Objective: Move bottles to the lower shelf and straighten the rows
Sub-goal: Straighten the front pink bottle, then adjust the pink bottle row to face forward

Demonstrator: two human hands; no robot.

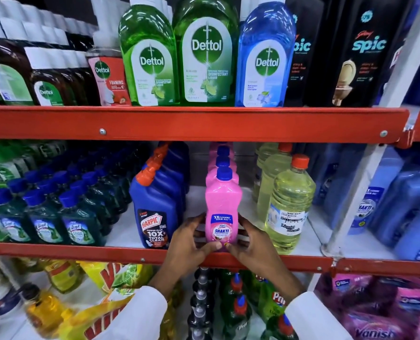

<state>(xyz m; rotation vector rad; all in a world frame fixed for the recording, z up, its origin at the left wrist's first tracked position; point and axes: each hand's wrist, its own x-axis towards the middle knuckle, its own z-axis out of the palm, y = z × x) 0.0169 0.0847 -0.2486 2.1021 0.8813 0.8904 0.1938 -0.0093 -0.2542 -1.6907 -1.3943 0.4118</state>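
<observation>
A pink Shakti bottle (223,207) with a blue cap stands upright at the front edge of the middle shelf (120,250). More pink bottles line up in a row behind it. My left hand (191,244) wraps its lower left side and my right hand (249,244) wraps its lower right side. Both thumbs meet at the bottle's base. A row of blue Harpic bottles (156,207) stands to its left. Yellow liquid bleach bottles (288,204) stand to its right.
The top shelf holds green and blue Dettol bottles (206,57) and black Spic bottles (366,52). Dark green bottles (44,212) fill the middle shelf's left, blue bottles (400,200) its right. Below lie yellow Vim packs (110,285), dish-wash bottles (238,305) and pink Vanish packs (380,312).
</observation>
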